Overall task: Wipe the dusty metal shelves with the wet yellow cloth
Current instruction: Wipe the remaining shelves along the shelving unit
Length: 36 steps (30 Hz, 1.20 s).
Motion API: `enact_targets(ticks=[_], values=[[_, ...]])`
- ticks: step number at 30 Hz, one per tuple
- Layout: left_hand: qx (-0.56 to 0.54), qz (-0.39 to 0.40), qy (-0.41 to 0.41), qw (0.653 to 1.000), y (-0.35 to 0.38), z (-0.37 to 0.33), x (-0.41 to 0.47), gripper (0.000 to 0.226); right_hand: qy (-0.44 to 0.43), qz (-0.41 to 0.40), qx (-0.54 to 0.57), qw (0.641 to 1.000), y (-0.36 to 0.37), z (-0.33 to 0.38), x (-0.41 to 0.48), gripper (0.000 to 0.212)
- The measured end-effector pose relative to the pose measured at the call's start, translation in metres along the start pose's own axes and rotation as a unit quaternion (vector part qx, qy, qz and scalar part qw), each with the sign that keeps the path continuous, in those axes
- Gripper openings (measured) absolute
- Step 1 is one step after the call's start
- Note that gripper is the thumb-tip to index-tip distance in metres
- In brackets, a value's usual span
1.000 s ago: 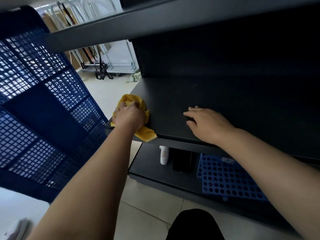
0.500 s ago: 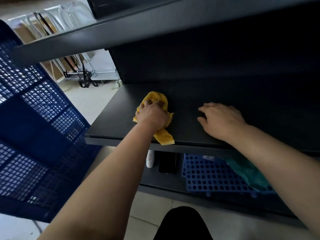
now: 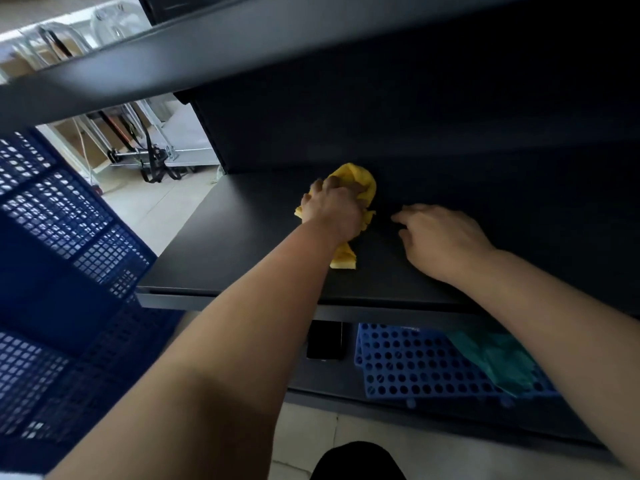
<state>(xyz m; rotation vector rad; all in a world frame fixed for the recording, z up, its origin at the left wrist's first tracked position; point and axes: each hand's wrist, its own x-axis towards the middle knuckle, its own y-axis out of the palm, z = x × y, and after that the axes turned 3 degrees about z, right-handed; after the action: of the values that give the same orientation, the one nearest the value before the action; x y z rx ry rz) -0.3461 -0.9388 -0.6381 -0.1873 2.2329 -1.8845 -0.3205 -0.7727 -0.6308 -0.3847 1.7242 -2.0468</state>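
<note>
Fist of left hand around yellow cloth on shelf

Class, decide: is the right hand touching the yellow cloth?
Apart. The head view shows bare shelf between the right hand and the cloth, which the left hand grips.

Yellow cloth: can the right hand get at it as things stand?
Probably yes. The right hand rests on the shelf beside the yellow cloth, bare surface between; the left hand grips its middle, but its tail lies free.
</note>
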Motion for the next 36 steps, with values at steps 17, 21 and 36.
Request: enact_targets(ticks=[17, 21, 36], values=[[-0.043, -0.035, -0.16, 0.986, -0.019, 0.088, 0.065, 0.058, -0.03, 0.04, -0.018, 0.999, 0.009, 0.044, 0.051, 0.044], [-0.043, -0.043, -0.182, 0.981, -0.021, 0.105, 0.067, 0.061, 0.003, 0.058, -0.046, 0.997, 0.008, 0.053, 0.052, 0.045], [-0.033, -0.051, -0.248, 0.967, -0.03, 0.164, 0.021, 0.052, -0.105, 0.073, -0.004, 0.992, 0.012, 0.093, 0.053, 0.057]])
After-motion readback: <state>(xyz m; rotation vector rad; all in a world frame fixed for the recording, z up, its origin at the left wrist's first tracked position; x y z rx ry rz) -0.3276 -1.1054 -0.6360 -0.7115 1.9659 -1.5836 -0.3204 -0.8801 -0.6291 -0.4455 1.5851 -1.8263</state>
